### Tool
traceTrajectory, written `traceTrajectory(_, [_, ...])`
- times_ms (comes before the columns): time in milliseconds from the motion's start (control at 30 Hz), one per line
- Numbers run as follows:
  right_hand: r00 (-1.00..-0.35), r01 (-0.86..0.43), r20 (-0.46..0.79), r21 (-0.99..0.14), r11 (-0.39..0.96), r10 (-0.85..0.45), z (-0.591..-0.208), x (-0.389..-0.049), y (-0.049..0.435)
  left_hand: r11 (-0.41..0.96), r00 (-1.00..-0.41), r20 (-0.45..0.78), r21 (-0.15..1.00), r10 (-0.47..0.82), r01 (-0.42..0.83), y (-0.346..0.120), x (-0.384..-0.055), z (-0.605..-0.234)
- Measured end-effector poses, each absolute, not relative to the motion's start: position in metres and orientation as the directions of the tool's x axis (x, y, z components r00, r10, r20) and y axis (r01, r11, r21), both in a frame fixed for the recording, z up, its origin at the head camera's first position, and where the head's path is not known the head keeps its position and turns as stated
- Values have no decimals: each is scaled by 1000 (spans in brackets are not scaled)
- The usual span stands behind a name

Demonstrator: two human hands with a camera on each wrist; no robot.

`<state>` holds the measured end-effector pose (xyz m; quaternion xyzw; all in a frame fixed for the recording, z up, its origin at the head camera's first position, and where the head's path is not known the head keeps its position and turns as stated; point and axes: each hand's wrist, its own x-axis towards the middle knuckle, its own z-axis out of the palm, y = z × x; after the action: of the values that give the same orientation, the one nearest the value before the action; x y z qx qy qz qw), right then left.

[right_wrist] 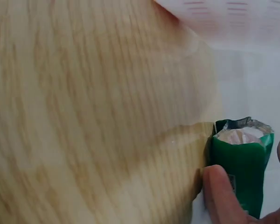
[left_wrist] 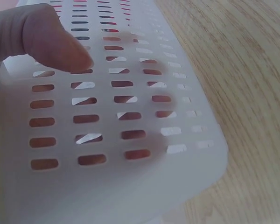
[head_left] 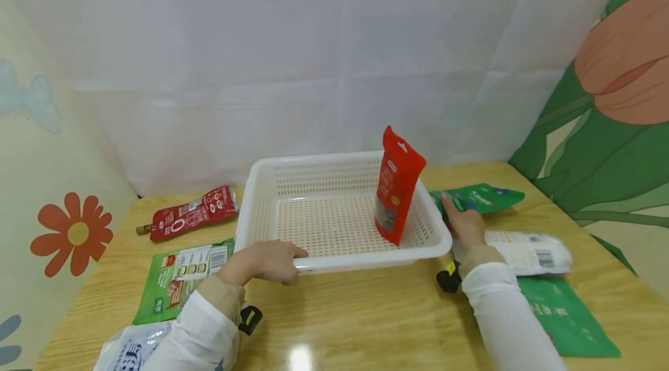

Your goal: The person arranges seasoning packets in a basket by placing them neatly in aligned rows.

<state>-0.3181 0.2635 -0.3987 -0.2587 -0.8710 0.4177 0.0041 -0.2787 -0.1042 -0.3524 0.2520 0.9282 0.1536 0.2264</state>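
My left hand [head_left: 269, 260] grips the front left rim of a white slotted plastic basket [head_left: 366, 260]. In the left wrist view, the thumb [left_wrist: 56, 44] lies inside the basket wall [left_wrist: 107, 182], and fingers show through the slots. A red packet [head_left: 399, 185] leans upright in the basket's right end. Right of the basket, my right hand [head_left: 465, 223] is at a green packet [head_left: 483, 197] lying on the table. The right wrist view has one finger [right_wrist: 219, 191] against the green packet's edge [right_wrist: 240, 168], with a gap on the thumb side.
A dark red spouted pouch [head_left: 193, 214], a green-and-white packet [head_left: 180, 281] and a white packet with blue print [head_left: 133, 348] lie left on the wooden table [head_left: 345, 324]. At right are a white packet [head_left: 533, 252] and another green packet [head_left: 569, 319]. A white cloth [head_left: 313, 57] hangs behind.
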Motion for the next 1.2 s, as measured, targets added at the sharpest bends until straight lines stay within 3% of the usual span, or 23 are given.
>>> traceTrajectory(267, [-814,443,-197,-820,364,546,-404,-319,258,828,-768,-340,370,542,421,-105,-280,-353])
traceTrajectory(600, [-823,364,-247,-921,141,511,-408,-322,269,830,-769,-339,361,542,425,-105,-280,-351])
traceTrajectory(767, [-812,419,-272,-887,192,516,-408,-323,269,833,-771,-340,355,538,425,-106,-280,-350])
traceTrajectory(1200, [-818,375,-187,-891,258,545,-406,-317,257,828,-769,-335,359,545,431,-106,-281,-353])
